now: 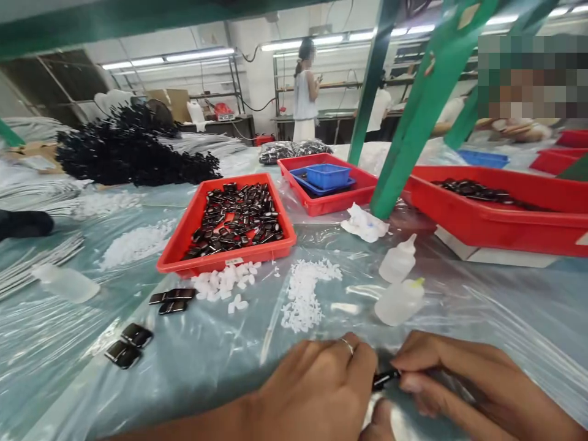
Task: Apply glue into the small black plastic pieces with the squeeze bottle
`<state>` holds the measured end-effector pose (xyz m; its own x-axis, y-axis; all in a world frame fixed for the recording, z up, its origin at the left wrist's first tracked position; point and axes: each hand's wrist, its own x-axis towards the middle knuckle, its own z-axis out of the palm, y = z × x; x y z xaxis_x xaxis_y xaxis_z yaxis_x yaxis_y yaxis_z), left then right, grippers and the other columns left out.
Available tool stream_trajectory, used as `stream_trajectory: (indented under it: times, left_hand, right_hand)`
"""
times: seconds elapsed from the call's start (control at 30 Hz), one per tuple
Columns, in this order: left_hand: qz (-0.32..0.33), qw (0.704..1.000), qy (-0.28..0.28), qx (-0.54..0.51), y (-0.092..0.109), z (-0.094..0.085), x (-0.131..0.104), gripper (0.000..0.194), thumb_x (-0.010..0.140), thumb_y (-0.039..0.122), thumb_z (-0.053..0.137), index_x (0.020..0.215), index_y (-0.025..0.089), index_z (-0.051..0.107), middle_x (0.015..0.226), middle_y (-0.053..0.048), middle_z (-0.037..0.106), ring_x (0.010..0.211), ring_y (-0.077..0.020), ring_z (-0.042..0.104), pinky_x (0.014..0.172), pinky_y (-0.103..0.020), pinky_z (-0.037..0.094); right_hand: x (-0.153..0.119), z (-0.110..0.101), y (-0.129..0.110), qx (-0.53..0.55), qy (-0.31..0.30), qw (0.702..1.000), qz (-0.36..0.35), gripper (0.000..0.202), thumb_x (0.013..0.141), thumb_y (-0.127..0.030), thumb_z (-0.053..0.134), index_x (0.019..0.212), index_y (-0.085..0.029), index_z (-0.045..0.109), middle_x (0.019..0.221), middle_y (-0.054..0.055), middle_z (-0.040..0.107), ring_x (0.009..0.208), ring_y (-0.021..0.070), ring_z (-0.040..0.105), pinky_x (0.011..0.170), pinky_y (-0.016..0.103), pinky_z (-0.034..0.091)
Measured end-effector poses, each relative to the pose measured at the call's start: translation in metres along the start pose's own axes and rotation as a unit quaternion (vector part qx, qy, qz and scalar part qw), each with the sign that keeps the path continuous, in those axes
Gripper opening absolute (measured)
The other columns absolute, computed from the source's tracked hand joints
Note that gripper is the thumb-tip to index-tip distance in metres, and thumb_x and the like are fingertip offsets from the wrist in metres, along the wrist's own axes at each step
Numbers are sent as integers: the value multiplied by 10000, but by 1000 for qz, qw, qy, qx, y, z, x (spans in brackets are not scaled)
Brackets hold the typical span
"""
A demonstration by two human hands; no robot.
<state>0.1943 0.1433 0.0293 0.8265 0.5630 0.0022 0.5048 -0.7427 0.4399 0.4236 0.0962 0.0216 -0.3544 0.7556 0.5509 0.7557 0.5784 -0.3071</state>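
Observation:
My left hand [321, 383] and my right hand [463, 383] meet at the near edge of the table, both pinching a small glossy black part [384, 379] between their fingertips. A ring sits on a left finger. Just beyond the hands lie two small white squeeze bottles [399, 301], a pile of tiny white pieces [305, 294] and a second white pile [225, 283]. A few loose black parts [172, 300] rest to the left, with two more [128, 345] nearer me.
A red tray [184, 236] of black parts stands ahead, another red tray [331, 199] holds blue bins, and a long red tray [496, 223] sits right. Green frame posts [413, 122] rise from the plastic-covered table [206, 355]. Black strips are heaped far left. People stand behind.

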Motion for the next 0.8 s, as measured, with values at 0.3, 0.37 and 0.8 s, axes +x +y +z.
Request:
stream_trajectory:
  times: [0.3, 0.37, 0.8]
  left_hand:
    - [46, 982, 173, -53, -19, 14, -17, 58, 1014, 178, 531, 1014, 215, 575, 913, -3, 703, 758, -208, 731, 688, -337, 618]
    - [23, 983, 164, -83, -22, 11, -20, 107, 1022, 164, 547, 1101, 235, 552, 1001, 10, 705, 847, -181, 725, 755, -301, 582]
    - [7, 955, 200, -218, -25, 17, -14, 50, 1063, 200, 542, 1025, 226, 562, 813, 47, 541, 607, -97, 414, 570, -232, 305]
  right_hand:
    - [6, -4, 0, 8, -58, 998, -18, 302, 1077, -415, 546, 1252, -245, 724, 1020, 68, 778, 923, 229, 757, 788, 325, 638]
    - [6, -8, 1, -3, -107, 992, -66, 266, 1078, -369, 553, 1267, -251, 700, 1050, 40, 783, 904, 202, 763, 770, 296, 631]
    - [25, -23, 45, -26, -69, 992, 104, 379, 982, -567, 689, 1251, -302, 654, 1166, 33, 755, 1018, 249, 759, 746, 306, 649]
